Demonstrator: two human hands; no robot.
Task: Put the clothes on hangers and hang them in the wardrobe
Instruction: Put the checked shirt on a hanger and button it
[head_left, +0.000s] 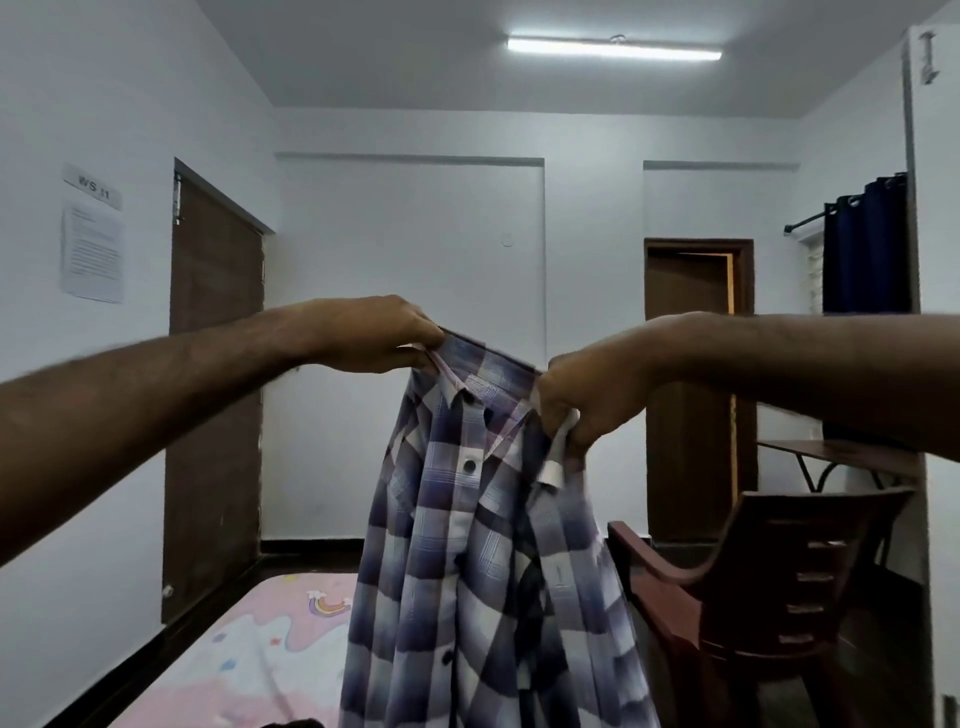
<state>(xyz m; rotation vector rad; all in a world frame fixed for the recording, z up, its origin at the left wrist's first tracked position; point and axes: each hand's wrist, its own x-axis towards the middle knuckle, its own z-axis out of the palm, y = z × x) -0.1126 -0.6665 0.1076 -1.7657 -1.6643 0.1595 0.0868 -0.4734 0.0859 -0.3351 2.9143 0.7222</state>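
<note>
With the left hand (379, 335) and right hand (576, 400) each pinching the collar of the checked shirt (467, 545), which hangs above the bed (249, 665), keep it spread; the white thing in the right fingers may be a hanger.

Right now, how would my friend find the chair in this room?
Look right of the checked shirt that the left hand and right hand hold up in mid-room. Low down there, before the small desk, stands the dark reddish-brown plastic armchair. It alone has curved arms and a slotted back.
</note>
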